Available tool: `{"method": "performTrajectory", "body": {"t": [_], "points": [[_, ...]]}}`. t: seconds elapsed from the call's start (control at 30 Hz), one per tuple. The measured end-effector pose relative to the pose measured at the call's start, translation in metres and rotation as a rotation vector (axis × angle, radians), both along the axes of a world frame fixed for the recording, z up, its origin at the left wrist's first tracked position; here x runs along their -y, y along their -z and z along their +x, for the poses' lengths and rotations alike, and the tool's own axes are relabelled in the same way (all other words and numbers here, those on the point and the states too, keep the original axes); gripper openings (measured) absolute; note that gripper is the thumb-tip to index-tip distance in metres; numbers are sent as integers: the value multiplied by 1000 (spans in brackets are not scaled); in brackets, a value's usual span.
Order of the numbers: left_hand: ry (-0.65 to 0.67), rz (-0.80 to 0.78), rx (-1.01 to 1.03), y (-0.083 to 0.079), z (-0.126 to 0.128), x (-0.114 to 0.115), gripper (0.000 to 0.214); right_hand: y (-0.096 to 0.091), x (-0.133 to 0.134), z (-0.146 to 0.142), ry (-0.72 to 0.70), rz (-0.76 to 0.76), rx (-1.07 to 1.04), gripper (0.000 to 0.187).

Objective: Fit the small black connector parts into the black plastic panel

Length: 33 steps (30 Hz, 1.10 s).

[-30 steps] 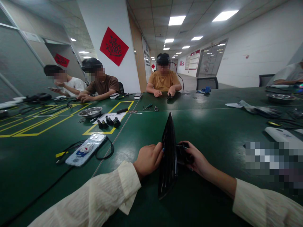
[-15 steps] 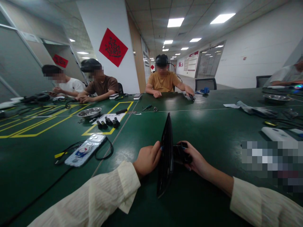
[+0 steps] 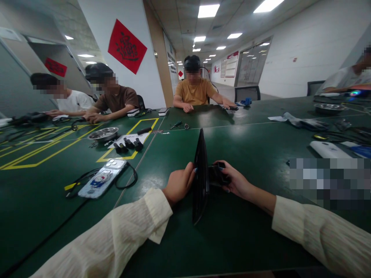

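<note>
Over green tabletop (image 3: pixel 261 148), contact unclear | grasping near-upright black panel (image 3: pixel 201 181) at left face with left hand (image 3: pixel 179 183) | grasping black blocky part (image 3: pixel 216 174) beside panel's right face with right hand (image 3: pixel 237 180) | could twist or drop from uneven loosening of grip

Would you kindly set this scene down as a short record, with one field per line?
Left hand: fingers against the near-upright black panel
Right hand: holding a small black part at the panel's right side
Join between panel and part: cannot tell
Left of the hands: phone lying on the table, a black cord beside it
Farther left: metal bowl; black fittings by a paper sheet
Across the table: a person in an orange-brown shirt
</note>
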<state>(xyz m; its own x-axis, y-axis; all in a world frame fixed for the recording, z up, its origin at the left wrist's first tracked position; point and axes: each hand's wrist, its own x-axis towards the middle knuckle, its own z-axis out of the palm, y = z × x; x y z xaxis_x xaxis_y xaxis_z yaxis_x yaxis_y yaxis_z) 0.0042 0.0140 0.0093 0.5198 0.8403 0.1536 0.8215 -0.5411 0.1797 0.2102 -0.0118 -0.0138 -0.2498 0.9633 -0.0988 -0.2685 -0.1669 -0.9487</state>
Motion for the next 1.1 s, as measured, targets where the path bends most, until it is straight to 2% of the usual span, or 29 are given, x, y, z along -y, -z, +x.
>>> {"method": "performTrajectory", "body": {"t": [0.2,0.53,0.9,1.1], "points": [[4,-26,0,-4,1,-1,30,0,-2,0,16,-17,-1,29],[17,-41,93,4,1,-5,30,-1,-2,2,-36,-6,-45,27],[-19,0,11,4,3,-8,29,1,-2,-3,-26,-13,-44,29],[16,-23,36,1,3,-9,27,0,-4,-4,-12,-15,-18,30]]}}
